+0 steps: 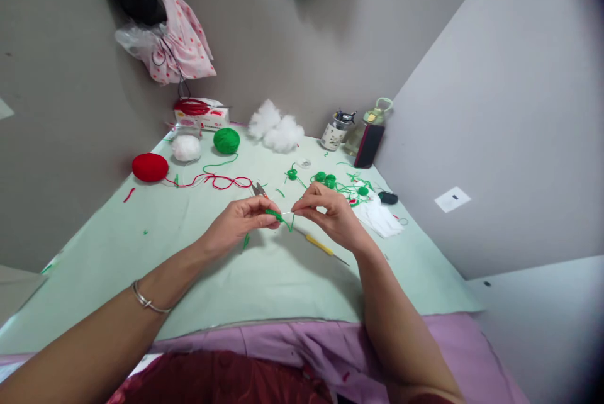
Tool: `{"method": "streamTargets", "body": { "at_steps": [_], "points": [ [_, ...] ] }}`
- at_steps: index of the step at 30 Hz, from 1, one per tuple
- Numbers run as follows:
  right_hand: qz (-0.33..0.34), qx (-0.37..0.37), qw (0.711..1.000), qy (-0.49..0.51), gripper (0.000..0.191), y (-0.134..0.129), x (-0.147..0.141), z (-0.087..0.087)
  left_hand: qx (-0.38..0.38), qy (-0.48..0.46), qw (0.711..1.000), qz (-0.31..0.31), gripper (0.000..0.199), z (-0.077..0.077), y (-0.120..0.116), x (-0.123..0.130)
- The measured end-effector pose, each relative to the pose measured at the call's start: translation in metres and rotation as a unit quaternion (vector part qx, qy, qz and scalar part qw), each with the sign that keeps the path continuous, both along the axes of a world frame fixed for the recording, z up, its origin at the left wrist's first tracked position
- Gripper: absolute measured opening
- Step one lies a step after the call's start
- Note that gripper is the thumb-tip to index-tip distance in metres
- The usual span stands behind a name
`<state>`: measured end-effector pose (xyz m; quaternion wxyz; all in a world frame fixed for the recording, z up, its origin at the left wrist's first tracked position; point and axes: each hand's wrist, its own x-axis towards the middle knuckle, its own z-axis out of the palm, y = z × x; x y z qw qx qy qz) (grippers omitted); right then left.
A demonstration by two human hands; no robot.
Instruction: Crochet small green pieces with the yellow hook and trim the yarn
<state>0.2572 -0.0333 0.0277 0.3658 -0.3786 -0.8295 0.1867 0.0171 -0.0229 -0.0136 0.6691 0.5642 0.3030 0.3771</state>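
Note:
Between the fingers of my left hand [248, 216] is pinched a small green crocheted piece [273, 214]. My right hand [328, 210] closes on a thin, pale needle [287, 213], whose far end reaches the green piece. A strand of green yarn [290, 225] hangs in a loop between both hands. On the table just below my right hand lies a crochet hook [319, 245] with a yellow handle. Scissors [259, 189] lie behind my left hand, their handles partly hidden by it.
Red yarn [150, 167], white yarn [186, 148] and green yarn [226, 140] balls sit at the left back. White stuffing [275, 127] lies by the wall. A pen cup [333, 135], a phone [369, 146] and small green crocheted balls [325, 179] are toward the right.

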Motion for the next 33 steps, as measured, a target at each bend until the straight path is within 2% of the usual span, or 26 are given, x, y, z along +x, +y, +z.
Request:
{"method": "streamTargets", "body": {
  "at_steps": [10,21,25,33],
  "points": [
    [0.003,0.002,1.000,-0.010,0.011,-0.001,-0.001,0.000,0.001,0.005,1.000,-0.015,0.017,-0.001,0.001,0.000],
    [0.038,-0.063,0.997,0.011,0.014,-0.003,-0.003,0.005,-0.007,0.010,0.999,-0.043,0.020,0.002,-0.002,-0.001],
    [0.052,-0.069,0.996,0.021,0.012,-0.003,-0.005,0.001,-0.011,-0.004,0.999,-0.050,0.018,0.003,-0.003,0.000],
    [0.003,-0.063,0.997,0.048,0.014,-0.004,-0.020,-0.010,-0.034,-0.042,0.998,-0.017,0.020,-0.004,0.000,0.002]
  ]
}}
